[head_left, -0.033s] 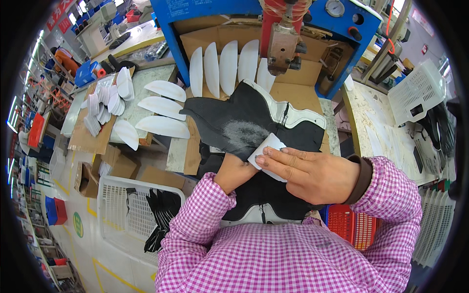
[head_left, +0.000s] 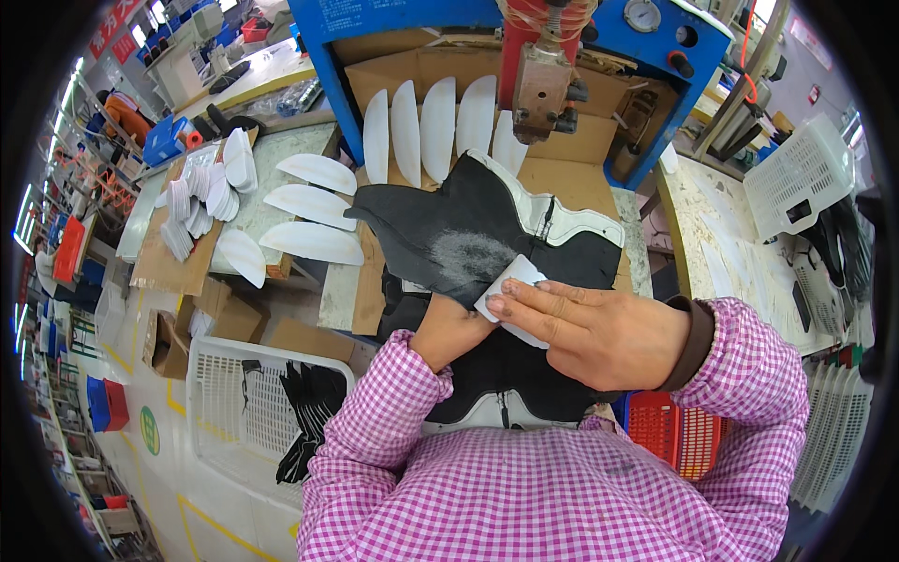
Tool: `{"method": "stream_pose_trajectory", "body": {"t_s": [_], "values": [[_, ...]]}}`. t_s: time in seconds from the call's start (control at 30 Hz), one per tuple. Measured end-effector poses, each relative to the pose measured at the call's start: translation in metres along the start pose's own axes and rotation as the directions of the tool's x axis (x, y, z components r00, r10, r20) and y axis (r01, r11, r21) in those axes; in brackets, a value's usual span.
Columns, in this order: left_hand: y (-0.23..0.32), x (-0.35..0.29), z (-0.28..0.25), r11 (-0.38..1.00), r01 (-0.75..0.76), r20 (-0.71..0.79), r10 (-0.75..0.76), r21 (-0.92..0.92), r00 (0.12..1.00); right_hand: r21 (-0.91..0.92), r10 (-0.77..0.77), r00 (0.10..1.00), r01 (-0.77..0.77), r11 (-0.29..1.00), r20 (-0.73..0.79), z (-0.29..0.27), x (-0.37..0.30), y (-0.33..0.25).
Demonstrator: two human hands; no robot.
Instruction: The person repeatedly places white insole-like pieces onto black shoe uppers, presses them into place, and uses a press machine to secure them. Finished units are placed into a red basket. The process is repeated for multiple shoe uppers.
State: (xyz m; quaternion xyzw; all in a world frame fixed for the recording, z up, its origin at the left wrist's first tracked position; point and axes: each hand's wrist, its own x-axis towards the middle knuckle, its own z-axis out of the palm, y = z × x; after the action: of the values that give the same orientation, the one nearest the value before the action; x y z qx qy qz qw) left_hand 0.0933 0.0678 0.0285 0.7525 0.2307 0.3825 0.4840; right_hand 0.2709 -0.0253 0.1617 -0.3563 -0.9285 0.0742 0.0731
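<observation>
A black boot upper (head_left: 487, 215) with white lining and a zipper lies spread out in front of me. Its dark face carries a greyish-white, powdery-looking patch. My right hand (head_left: 599, 328) presses its extended fingers, close together, over a white half-moon piece (head_left: 515, 286) at the upper's near part; the thumb is hidden. Right beside that piece, my left hand (head_left: 454, 330) touches the upper, its fingers out of sight beneath the piece and the black material. Another black part with white lining (head_left: 506, 410) is close to my body.
Several white half-moon pieces (head_left: 438, 131) stand against the cardboard inside a blue machine (head_left: 328, 84); others (head_left: 314, 244) lie on the left bench beside stacked ones (head_left: 239, 164). A red-and-metal machine head (head_left: 543, 89) hangs ahead. A white basket (head_left: 225, 393) holds black strips at lower left; a red basket (head_left: 670, 431) is at right.
</observation>
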Motion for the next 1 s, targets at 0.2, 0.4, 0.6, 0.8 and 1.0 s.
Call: {"method": "stream_pose_trajectory", "body": {"t_s": [0.2, 0.4, 0.6, 0.8, 1.0], "values": [[-0.010, -0.004, -0.003, 0.963, -0.005, 0.074, -0.016, 0.269, 0.997, -0.027, -0.022, 1.000, 0.022, 0.999, -0.010, -0.001, 0.009, 0.002], [-0.016, -0.004, -0.001, 0.940, 0.058, 0.092, -0.094, 0.337, 0.991, -0.007, 0.010, 1.000, -0.010, 1.000, 0.005, 0.002, 0.019, 0.003], [-0.010, -0.007, 0.000, 0.971, 0.074, -0.054, -0.063, 0.229, 0.997, -0.118, -0.082, 0.996, 0.084, 0.989, 0.021, 0.007, 0.007, 0.010], [-0.022, -0.011, -0.002, 0.950, 0.131, -0.068, -0.117, 0.282, 0.991, -0.268, -0.045, 0.998, 0.035, 0.963, -0.033, 0.033, -0.023, 0.019], [-0.034, -0.009, -0.003, 0.580, -0.196, 0.105, 0.188, 0.791, 0.977, -0.444, -0.247, 0.969, 0.208, 0.872, -0.031, 0.069, -0.048, 0.034]]}}
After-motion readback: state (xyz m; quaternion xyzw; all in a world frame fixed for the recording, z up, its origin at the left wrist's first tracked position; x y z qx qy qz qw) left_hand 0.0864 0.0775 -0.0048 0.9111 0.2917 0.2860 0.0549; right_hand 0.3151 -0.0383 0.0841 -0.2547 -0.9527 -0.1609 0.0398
